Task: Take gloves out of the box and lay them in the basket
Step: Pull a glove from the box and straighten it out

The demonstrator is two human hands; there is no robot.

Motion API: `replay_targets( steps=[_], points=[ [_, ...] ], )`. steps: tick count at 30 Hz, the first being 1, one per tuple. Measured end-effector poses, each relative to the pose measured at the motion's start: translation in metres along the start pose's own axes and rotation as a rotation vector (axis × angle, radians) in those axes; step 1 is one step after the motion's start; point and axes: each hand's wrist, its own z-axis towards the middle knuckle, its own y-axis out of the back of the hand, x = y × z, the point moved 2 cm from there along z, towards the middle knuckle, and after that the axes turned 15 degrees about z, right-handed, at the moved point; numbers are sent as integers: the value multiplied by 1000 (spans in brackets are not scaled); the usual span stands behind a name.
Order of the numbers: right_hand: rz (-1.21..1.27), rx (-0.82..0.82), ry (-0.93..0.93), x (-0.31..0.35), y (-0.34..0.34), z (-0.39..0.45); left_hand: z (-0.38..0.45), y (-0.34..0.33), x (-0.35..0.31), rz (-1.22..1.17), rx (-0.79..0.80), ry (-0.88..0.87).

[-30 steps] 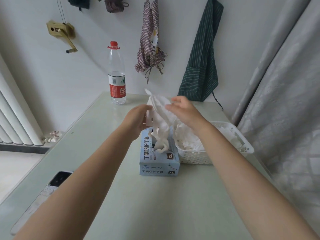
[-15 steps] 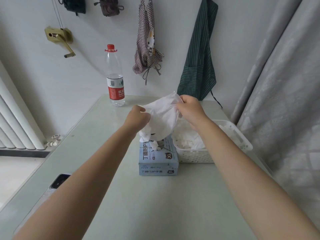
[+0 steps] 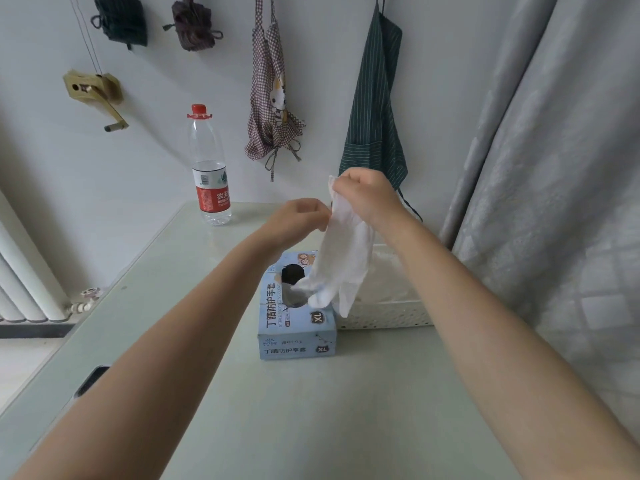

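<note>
A white glove [image 3: 341, 258] is held up above the worktop [image 3: 311, 410] by both hands. Its cuff end is pinched by the curled fingers of the right hand [image 3: 367, 197]. The left hand [image 3: 298, 220] is closed with its fingertips at the cuff's left edge; whether the edge is pinched or only touched cannot be told, because the contact is seen from behind the knuckles.

The glove hangs full length, with its finger ends dangling in front of the box [image 3: 298, 323] and the near wall of the basket [image 3: 384, 313]. The glove appears to be held high so that it clears the opening of the box and straightens under its own weight, which would let it be laid flat. The box stands directly beside the basket, touching or nearly touching it, presumably to keep the transfer short.

The oval opening of the box is dark, and it cannot be determined how many gloves remain inside. The inside of the basket is largely hidden behind the glove and the right forearm; pale material is visible there, probably gloves already laid, but the pieces cannot be told apart. A dark flat object [image 3: 91, 379] lies at the left edge of the worktop, partly covered by the left forearm, and cannot be identified.
</note>
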Motion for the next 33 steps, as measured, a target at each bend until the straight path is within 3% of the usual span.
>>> replay_targets(
  steps=[3,7,10,15,18,22,26,29,33],
  points=[
    [14,-10,3,-2,14,1,6,-12,1,-73,37,-25],
    [-4,105,-17,-5,21,-1,14,-26,-4,-290,137,-89],
    [53,111,-13,-12,31,1,21,-39,-8,-288,230,-93],
    [106,-120,-56,-33,50,7,26,-53,11,-239,285,72],
    [134,-220,-162,-54,64,8,29,-59,24,-347,336,179],
    [189,-283,-362,-86,88,12,53,-55,22,-391,109,252],
    [179,-318,-502,-121,108,19,88,-64,6,-143,-143,286],
    [118,-349,-568,-147,122,20,101,-83,2,250,-283,226],
    [-5,-361,-487,-175,136,18,94,-124,-7,621,-109,-40]
  ],
)
